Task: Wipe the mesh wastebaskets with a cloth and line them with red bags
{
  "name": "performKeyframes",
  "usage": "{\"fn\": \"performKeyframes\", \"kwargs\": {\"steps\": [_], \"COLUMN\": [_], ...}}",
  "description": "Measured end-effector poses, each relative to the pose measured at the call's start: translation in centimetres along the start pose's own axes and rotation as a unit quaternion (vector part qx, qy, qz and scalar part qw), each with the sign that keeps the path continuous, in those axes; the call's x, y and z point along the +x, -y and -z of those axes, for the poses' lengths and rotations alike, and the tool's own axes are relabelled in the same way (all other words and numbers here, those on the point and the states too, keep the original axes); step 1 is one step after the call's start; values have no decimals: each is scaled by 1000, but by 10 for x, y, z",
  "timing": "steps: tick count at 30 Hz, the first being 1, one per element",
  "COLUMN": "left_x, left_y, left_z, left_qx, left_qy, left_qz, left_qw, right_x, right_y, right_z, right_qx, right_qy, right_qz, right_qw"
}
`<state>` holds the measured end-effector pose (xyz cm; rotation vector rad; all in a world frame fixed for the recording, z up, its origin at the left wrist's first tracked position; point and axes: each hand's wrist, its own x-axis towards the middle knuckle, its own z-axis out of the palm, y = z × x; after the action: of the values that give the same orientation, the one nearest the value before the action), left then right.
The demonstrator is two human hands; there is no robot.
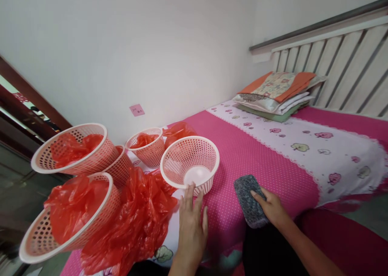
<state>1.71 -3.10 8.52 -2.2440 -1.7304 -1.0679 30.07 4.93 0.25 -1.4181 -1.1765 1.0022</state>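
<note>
Gripping a fuzzy grey pad point(249, 197) in the right hand point(272, 207), by the edge of the pink bed point(233, 146). The left hand point(193, 219) is loose, fingers stretched out at the near rim of a pale pink basket point(189, 148), which sits right beside a messy heap of red plastic bags point(136, 219).

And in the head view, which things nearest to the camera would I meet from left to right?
Pink basket with red plastic inside, loose red bags, left hand, grey pad, right hand holding that pad.
</note>
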Motion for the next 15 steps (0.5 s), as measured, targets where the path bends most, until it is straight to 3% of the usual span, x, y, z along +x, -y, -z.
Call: {"fn": "performKeyframes", "kwargs": {"steps": [2,4,6,8,11,13,15], "left_x": [-7,-14,-19,-22,-22,-20,-17], "left_y": [-2,-6,-10,-15,-24,-29,-32], "left_z": [-4,-10,-16,-22,-24,-21,-16], "left_qx": [-103,-223,-356,-476,-606,-654,-667], "left_qy": [-15,3,32,60,92,84,50], "left_qz": [48,142,263,366,430,435,433], "left_qw": [993,964,896,797,662,613,604], "right_x": [-7,-18,-32,-45,-61,-68,-71], "right_y": [7,19,34,50,68,74,74], "right_z": [-4,-11,-19,-30,-45,-52,-57], "right_qx": [67,159,240,281,283,251,218], "right_qy": [33,85,135,173,241,287,307], "right_qz": [-47,-104,-141,-150,-126,-80,-22], "right_qw": [996,978,951,932,920,921,926]}}
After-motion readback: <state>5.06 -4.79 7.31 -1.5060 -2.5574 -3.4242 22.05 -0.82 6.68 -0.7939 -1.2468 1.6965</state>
